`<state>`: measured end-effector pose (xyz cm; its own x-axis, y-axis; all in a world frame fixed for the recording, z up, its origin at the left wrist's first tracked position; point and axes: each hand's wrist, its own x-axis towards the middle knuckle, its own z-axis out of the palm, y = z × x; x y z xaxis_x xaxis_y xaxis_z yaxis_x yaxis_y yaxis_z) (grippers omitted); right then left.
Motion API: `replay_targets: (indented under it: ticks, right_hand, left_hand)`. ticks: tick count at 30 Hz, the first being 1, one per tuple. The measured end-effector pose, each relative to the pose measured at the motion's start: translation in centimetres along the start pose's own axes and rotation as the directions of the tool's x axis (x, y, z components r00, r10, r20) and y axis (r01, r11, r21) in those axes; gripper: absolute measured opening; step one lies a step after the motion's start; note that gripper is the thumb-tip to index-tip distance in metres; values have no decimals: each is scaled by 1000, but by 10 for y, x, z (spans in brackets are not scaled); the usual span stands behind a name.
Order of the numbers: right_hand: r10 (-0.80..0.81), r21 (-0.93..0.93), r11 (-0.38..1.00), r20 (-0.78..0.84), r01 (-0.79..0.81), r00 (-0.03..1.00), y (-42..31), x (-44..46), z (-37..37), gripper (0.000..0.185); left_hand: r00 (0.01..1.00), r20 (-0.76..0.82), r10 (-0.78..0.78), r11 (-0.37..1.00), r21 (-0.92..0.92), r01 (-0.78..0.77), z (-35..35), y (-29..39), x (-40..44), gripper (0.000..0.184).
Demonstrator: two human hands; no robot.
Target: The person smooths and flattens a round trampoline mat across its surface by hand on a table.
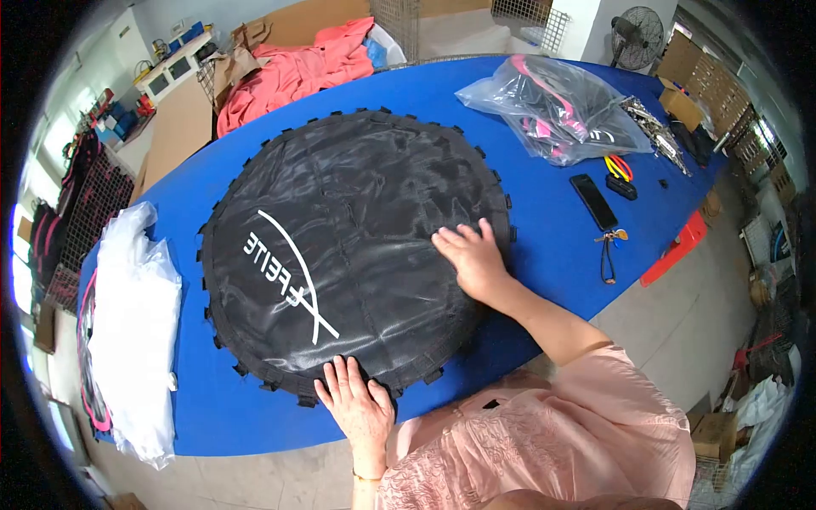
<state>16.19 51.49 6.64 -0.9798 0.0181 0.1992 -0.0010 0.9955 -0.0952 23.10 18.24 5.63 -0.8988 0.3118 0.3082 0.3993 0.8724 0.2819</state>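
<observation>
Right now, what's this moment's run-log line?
left hand: on black mat, near edge | right hand: on mat, right side | mat: flat on blue table

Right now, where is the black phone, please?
In the head view, the black phone lies on the blue table, right of the round black mat, below the clear plastic bag and just above the keys.

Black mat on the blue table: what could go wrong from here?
1. The left hand and right hand lie open on the black mat, neither gripping it, so a push might slide it across the table.
2. If it slid right, it could knock the phone or the strap near the table's edge.
3. The white bag overhangs the table's edge at left; a bump might tip it off.
</observation>
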Motion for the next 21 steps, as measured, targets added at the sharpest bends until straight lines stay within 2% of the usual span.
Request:
replay_targets:
  ticks: [2, 4, 7, 15, 21]
  right_hand:
    - [-48, 2, 999, 107, 48, 993, -26, 2, -13, 74]
    - [-115, 56, 992, 92, 111, 989, -36, 0, -6, 75]
    - [-130, 29, 991, 126, 128, 983, -39, 1, -10, 75]
    - [-172, 32, 984, -23, 173, 985, -22, 49, 17, 65]
    - [-201, 71, 978, 50, 197, 978, -46, 73, 21, 66]
  left_hand:
    - [1000, -1, -2, 1000, 0, 2, -1, 0, 0, 51]
    - [1000, 29, -3, 1000, 9, 3, -2, 0, 0, 52]
    - [999, 31, -8, 1000, 11, 7, -1, -1, -1, 52]
    - [1000, 10, -10, 1000, -8, 10, 0, 0, 0, 52]
    - [1000, 4, -12, 1000, -11, 12, 0, 0, 0, 52]
